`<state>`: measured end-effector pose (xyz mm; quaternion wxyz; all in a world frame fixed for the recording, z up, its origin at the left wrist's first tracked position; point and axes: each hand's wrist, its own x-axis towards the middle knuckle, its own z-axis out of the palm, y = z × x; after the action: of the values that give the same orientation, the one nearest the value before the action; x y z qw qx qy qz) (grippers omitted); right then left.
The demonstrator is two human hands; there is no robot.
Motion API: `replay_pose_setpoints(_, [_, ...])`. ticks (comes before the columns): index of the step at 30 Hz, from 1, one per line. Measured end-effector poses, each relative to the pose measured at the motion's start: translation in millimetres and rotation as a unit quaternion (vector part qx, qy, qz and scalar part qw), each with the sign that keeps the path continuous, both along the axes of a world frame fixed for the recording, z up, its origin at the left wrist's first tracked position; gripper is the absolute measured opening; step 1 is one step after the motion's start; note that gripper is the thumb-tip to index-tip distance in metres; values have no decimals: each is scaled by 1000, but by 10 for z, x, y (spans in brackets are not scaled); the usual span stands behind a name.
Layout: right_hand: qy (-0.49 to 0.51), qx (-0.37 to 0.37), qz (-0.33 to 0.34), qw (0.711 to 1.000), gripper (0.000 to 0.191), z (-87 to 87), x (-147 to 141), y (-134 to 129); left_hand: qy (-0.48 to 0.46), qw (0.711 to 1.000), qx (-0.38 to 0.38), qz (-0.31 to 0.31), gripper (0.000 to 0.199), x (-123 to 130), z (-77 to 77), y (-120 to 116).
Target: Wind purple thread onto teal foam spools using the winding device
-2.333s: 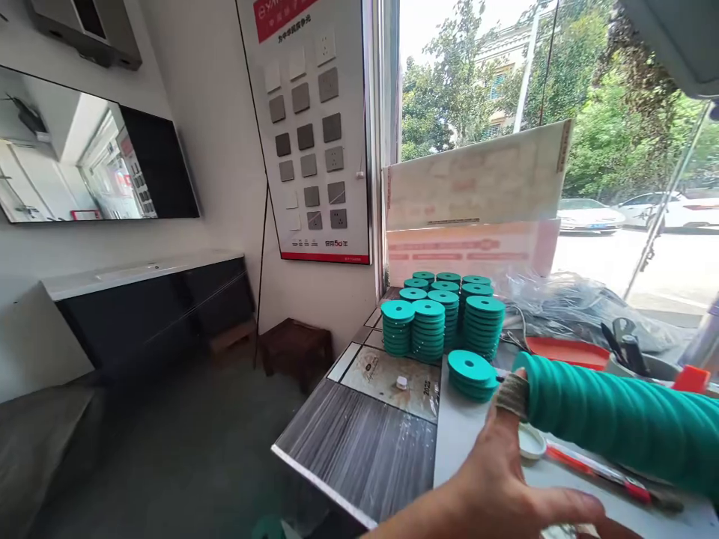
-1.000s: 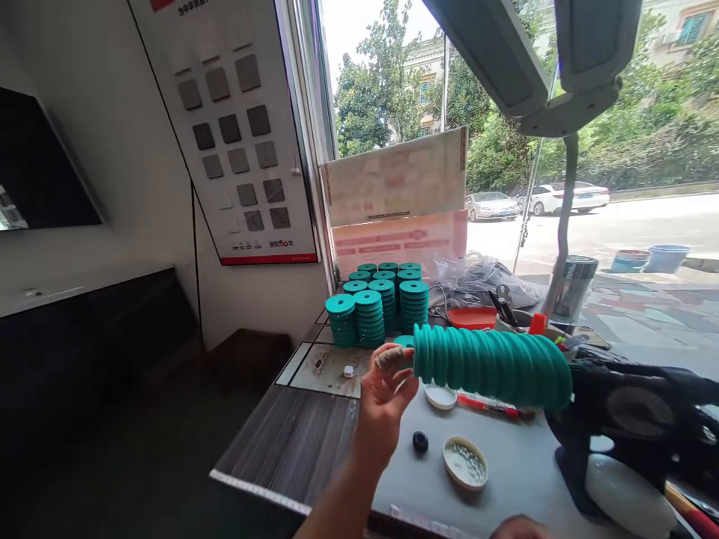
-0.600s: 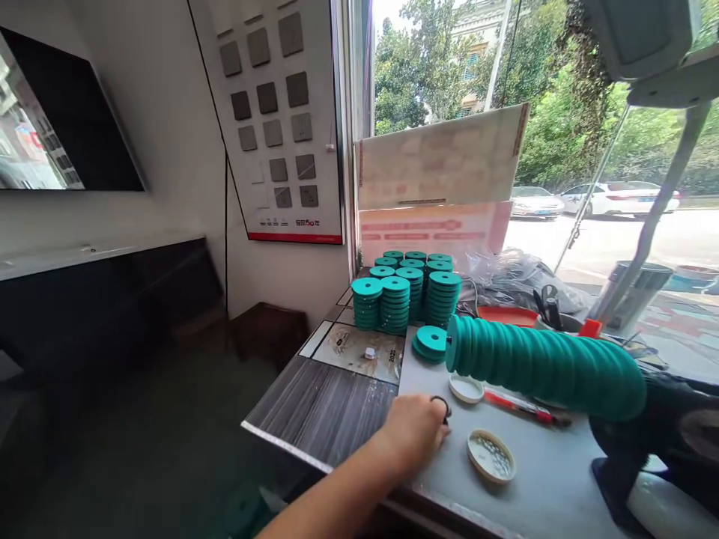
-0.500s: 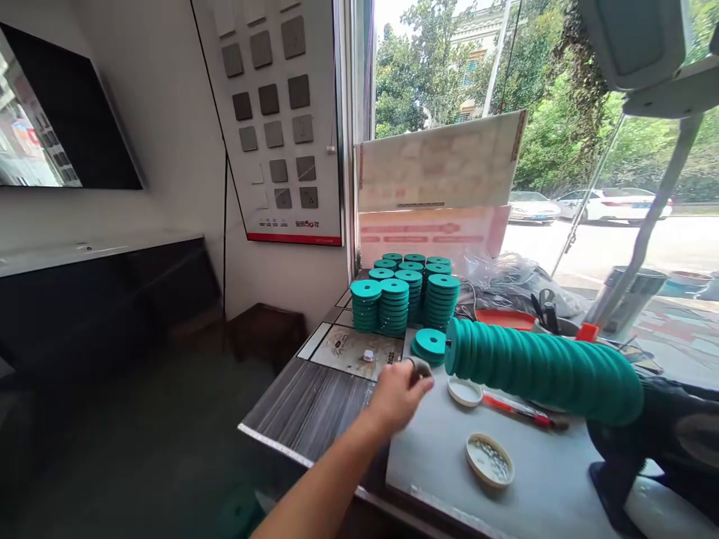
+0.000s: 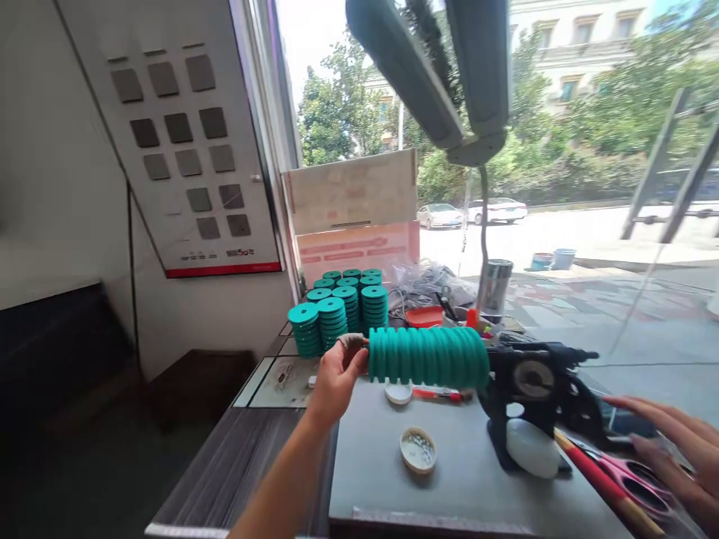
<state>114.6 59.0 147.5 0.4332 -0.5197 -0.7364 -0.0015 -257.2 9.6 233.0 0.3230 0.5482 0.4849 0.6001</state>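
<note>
A row of ridged green spools (image 5: 430, 356) sits on the shaft of a black hand-cranked winder (image 5: 533, 378). My left hand (image 5: 335, 374) is at the row's left end, thumb and fingers closed by the shaft tip; what they pinch is hidden. A greyish wrap covers one fingertip. My right hand (image 5: 682, 449) is at the right edge, fingers stretched out beside the winder's crank, slightly blurred. Below it lie pink-handled scissors (image 5: 645, 479) and a red-and-wood handle (image 5: 601, 475). A white rounded lump (image 5: 532, 448) rests under the winder.
Stacks of green spools (image 5: 331, 311) stand behind my left hand. A round dish (image 5: 418, 451) holds small pale bits; a white lid (image 5: 398, 392) and a red brush (image 5: 441, 394) lie nearby. A lamp (image 5: 477, 142) hangs over the back, before the window.
The view has swung right, bringing my right hand and the whole winder into sight. My left hand has moved from in front of the spool row to its end.
</note>
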Motion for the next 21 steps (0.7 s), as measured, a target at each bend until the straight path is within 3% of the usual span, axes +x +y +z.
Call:
replay_pose_setpoints(2, [-16,57,-8,998,28,289,-166,-88,3,1000,-9,7,41,-20,41,31])
replay_pose_setpoints(4, [-48,106,46,992,28,613,-461,-132,-5,1000,-13,19,47,-47,62,70])
replay_pose_setpoints(6, [-94,129,111,981,42,901,-776,-114,-8,999,-18,31,53,-80,66,107])
replay_pose_setpoints(8, [-132,91,152,975,64,1097,-1025,-40,-5,999,-25,39,57,-107,66,132])
replay_pose_setpoints(10, [-151,50,193,968,73,1196,-1176,67,-2,998,-35,48,59,-114,74,141])
replay_pose_setpoints(14, [-150,11,250,956,69,1234,-1251,261,-5,996,-41,76,64,-75,106,127])
replay_pose_setpoints(17, [-142,14,257,956,67,1247,-1223,310,-1,996,-21,82,59,-54,103,121])
replay_pose_setpoints(21, [-169,-6,256,952,66,1274,-1186,288,-12,999,-24,39,52,-61,50,126])
